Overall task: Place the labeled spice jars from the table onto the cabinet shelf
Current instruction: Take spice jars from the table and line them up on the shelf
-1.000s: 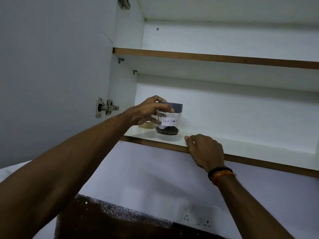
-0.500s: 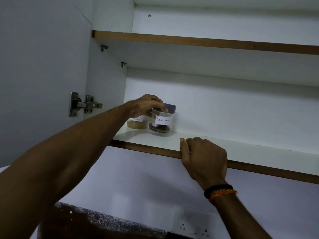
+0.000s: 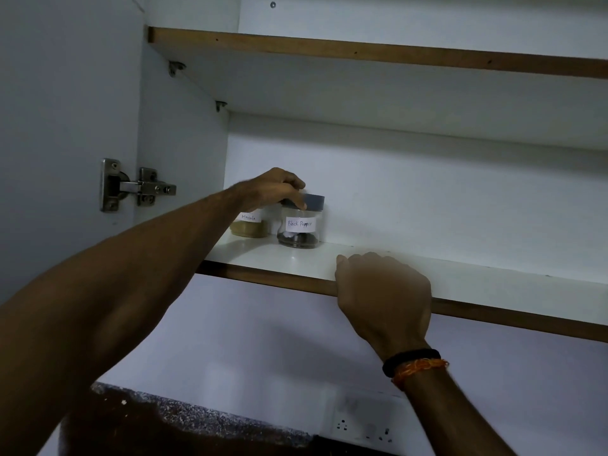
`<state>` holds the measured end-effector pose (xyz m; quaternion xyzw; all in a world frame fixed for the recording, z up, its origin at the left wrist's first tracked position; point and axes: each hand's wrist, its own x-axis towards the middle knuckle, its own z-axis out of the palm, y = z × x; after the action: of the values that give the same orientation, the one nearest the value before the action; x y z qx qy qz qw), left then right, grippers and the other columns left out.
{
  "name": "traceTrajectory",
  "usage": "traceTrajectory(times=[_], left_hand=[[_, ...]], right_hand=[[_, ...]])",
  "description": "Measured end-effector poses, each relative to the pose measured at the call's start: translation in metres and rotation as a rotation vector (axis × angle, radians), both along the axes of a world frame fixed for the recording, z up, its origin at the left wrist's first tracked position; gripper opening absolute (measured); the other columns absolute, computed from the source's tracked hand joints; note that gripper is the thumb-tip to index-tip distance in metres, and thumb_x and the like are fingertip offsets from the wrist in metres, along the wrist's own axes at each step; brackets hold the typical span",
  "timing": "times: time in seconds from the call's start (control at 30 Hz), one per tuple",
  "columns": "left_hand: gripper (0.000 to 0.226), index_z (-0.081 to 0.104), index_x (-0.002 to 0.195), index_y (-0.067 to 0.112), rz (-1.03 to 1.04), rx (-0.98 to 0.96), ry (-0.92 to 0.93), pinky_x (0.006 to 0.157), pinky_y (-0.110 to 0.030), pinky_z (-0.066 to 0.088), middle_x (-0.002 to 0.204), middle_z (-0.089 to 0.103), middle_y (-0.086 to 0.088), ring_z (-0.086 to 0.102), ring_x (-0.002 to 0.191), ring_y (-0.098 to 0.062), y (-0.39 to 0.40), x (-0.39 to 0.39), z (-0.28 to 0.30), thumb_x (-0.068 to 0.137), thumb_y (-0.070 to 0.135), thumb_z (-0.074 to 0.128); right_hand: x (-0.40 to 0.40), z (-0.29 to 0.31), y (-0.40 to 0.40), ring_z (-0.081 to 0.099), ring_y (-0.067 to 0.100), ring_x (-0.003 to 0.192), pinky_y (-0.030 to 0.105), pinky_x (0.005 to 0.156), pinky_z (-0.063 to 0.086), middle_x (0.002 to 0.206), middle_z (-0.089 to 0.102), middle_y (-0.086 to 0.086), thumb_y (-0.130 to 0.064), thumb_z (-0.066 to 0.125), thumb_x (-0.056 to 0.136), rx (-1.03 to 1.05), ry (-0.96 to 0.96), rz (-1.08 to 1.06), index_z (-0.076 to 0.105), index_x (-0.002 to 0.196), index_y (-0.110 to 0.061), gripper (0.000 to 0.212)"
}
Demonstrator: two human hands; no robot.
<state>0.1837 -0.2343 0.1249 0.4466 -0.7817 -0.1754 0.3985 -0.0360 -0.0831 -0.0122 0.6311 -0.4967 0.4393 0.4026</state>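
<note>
A clear jar labelled Black Pepper (image 3: 300,225), with a grey lid and dark contents, stands upright at the back of the lower cabinet shelf (image 3: 296,263). My left hand (image 3: 274,189) reaches in from the left and grips its lid from above, fingers curled over the rim. Just left of it stands a second jar labelled Masala (image 3: 249,224) with tan powder, its top hidden behind my left hand. My right hand (image 3: 383,292) hangs on the shelf's brown front edge, fingers curled over it onto the white board.
The shelf stretches bare to the right of the jars. An upper shelf (image 3: 362,52) runs above. The open cabinet door (image 3: 65,126) with a metal hinge (image 3: 135,185) is at the left. Below are a white wall, a socket plate (image 3: 362,422) and a dark speckled counter (image 3: 184,426).
My left hand has pushed the Black Pepper jar from near the shelf's front edge back towards the rear wall, beside the Masala jar. My right hand stays on the shelf edge.
</note>
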Motion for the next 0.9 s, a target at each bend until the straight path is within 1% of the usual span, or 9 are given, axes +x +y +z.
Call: traceTrajectory(times=[0.07,0.13,0.27,0.43,0.53,0.63,0.7,0.83,0.9], left_hand=[[0.051,0.059,0.132,0.006,-0.004,-0.013,-0.047,0.080,-0.023,0.049,0.122,0.062,-0.005,0.058,0.110,-0.021,0.000,0.001,0.006,0.084,0.014,0.076],[0.047,0.064,0.127,0.009,-0.004,-0.023,-0.116,0.079,-0.024,0.050,0.119,0.066,-0.003,0.061,0.107,-0.018,-0.001,0.000,0.011,0.085,0.027,0.077],[0.039,0.075,0.104,0.014,0.042,-0.072,-0.241,0.071,-0.025,0.049,0.102,0.073,0.001,0.066,0.095,-0.014,-0.005,-0.004,0.019,0.081,0.046,0.079],[0.034,0.078,0.099,0.019,0.065,-0.091,-0.341,0.069,-0.025,0.050,0.098,0.075,0.005,0.068,0.094,-0.014,-0.015,-0.004,0.024,0.079,0.046,0.079],[0.033,0.078,0.100,0.020,0.077,-0.089,-0.382,0.075,-0.030,0.053,0.101,0.074,0.004,0.066,0.098,-0.015,-0.021,-0.002,0.027,0.080,0.046,0.078],[0.031,0.079,0.096,0.024,0.090,-0.095,-0.413,0.079,-0.031,0.054,0.097,0.075,0.008,0.066,0.097,-0.014,-0.026,0.001,0.030,0.076,0.048,0.078],[0.037,0.080,0.094,0.025,0.091,-0.088,-0.418,0.077,-0.030,0.053,0.094,0.075,0.010,0.066,0.096,-0.013,-0.027,0.002,0.030,0.070,0.052,0.078],[0.058,0.080,0.089,0.027,0.093,-0.084,-0.397,0.075,-0.029,0.053,0.090,0.075,0.011,0.067,0.092,-0.011,-0.030,0.001,0.030,0.049,0.068,0.074],[0.057,0.080,0.088,0.028,0.080,-0.086,-0.399,0.074,-0.028,0.050,0.090,0.076,0.013,0.067,0.092,-0.010,-0.032,0.000,0.030,0.049,0.068,0.074]], right_hand=[[0.001,0.000,0.001,0.042,0.015,0.045,0.026,0.049,0.038,0.049,0.049,-0.004,-0.041,0.040,0.097,0.003,-0.006,-0.015,0.055,0.056,-0.020,0.049],[0.001,0.000,0.002,0.043,0.015,0.045,0.026,0.049,0.037,0.050,0.049,-0.004,-0.041,0.040,0.096,0.005,-0.007,-0.023,0.055,0.056,-0.020,0.048],[0.002,0.000,0.002,0.041,0.015,0.044,0.025,0.048,0.036,0.048,0.048,-0.004,-0.039,0.042,0.095,-0.009,-0.010,-0.012,0.054,0.054,-0.020,0.047],[0.001,0.000,0.000,0.040,0.014,0.042,0.024,0.048,0.036,0.047,0.047,-0.004,-0.039,0.044,0.095,-0.026,-0.012,0.000,0.054,0.054,-0.019,0.047],[0.001,0.000,-0.001,0.040,0.014,0.043,0.024,0.049,0.038,0.047,0.047,-0.003,-0.039,0.044,0.095,-0.031,-0.013,0.001,0.055,0.054,-0.019,0.047],[0.001,-0.001,-0.001,0.039,0.013,0.043,0.023,0.049,0.033,0.047,0.047,-0.004,-0.039,0.041,0.095,-0.044,-0.014,-0.010,0.055,0.054,-0.020,0.048],[0.002,0.000,-0.001,0.039,0.013,0.043,0.023,0.049,0.034,0.047,0.048,-0.004,-0.040,0.041,0.095,-0.046,-0.016,-0.011,0.055,0.054,-0.020,0.048],[0.001,-0.001,-0.003,0.040,0.015,0.044,0.024,0.050,0.033,0.048,0.049,-0.003,-0.039,0.041,0.095,-0.056,-0.018,-0.014,0.057,0.055,-0.019,0.047],[0.000,-0.002,-0.004,0.040,0.015,0.044,0.024,0.050,0.032,0.049,0.049,-0.003,-0.039,0.042,0.095,-0.057,-0.022,-0.014,0.057,0.055,-0.019,0.046]])
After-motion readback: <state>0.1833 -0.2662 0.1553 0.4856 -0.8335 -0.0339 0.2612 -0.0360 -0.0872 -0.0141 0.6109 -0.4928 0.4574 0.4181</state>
